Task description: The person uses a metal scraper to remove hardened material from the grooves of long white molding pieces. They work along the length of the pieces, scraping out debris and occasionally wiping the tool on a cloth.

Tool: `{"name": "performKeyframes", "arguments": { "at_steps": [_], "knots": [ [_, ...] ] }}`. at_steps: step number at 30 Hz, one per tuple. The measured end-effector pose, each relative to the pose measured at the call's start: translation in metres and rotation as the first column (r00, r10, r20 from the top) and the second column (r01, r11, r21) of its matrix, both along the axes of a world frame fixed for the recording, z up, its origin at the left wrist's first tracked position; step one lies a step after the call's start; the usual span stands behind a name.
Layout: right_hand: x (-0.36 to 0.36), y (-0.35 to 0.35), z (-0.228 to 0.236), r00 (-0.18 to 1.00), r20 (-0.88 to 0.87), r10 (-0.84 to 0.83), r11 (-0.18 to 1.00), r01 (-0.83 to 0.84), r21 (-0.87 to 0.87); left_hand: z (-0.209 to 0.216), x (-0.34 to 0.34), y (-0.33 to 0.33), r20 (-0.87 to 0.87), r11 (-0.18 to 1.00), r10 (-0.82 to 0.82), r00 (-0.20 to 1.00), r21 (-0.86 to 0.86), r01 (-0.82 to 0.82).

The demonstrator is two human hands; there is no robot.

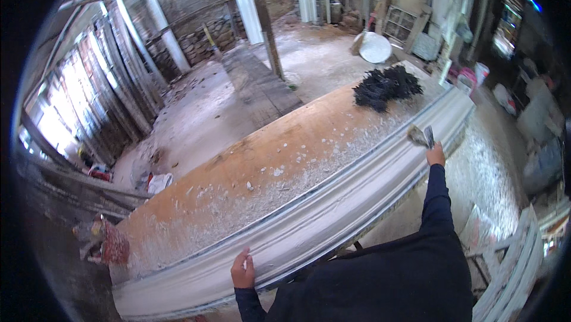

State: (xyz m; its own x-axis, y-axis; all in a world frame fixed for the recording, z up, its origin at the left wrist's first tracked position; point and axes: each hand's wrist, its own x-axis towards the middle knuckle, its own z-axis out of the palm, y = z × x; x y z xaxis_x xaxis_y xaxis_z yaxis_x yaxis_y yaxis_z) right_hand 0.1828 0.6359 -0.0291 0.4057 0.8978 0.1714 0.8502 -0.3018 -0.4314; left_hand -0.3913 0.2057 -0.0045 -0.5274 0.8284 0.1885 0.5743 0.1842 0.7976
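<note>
right grip (pixel 436 154): closed on a brush (pixel 417 136) and a scraper-like tool (pixel 429 136), likely paired to save swapping
left grip (pixel 242 271): partly open, nothing seen in it; at strip's left part, perhaps for balance, contact unclear
white ridged strip (pixel 315 218): along near side of desk (pixel 208 173), probably for reach
black fibrous heap (pixel 388 87): desk's far right, likely parked off the strip

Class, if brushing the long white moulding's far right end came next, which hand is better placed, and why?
Probably the right hand: it holds what looks like a brush near that end of the moulding. The left hand looks empty and is farther away, beside the moulding's left part.
</note>
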Motion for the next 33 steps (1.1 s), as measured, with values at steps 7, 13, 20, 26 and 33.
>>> {"name": "performKeyframes", "arguments": {
  "at_steps": [7,13,20,26,33],
  "knots": [
    [-0.003,0.007,0.029,0.946,0.228,0.232,0.963,-0.190,-0.192,-0.022,0.114,0.003,0.013,0.989,0.143,0.990,0.044,-0.144],
    [-0.113,-0.043,0.063,0.459,-0.767,0.449,0.667,-0.743,-0.053,0.016,0.194,0.027,0.296,0.938,0.234,0.926,0.182,-0.295],
    [-0.329,-0.229,0.056,-0.043,-0.980,0.196,-0.372,-0.928,-0.033,0.022,0.220,0.013,-0.051,0.894,0.409,0.911,0.224,-0.388],
    [-0.392,-0.385,0.088,-0.085,-0.996,-0.011,-0.711,-0.700,0.067,0.034,0.194,-0.108,-0.394,0.716,0.672,0.627,0.131,-0.686],
    [-0.468,-0.534,0.090,-0.148,-0.987,0.063,-0.915,-0.404,0.002,0.009,0.160,-0.266,-0.286,0.624,0.776,0.562,0.214,-0.752]
  ]
}}
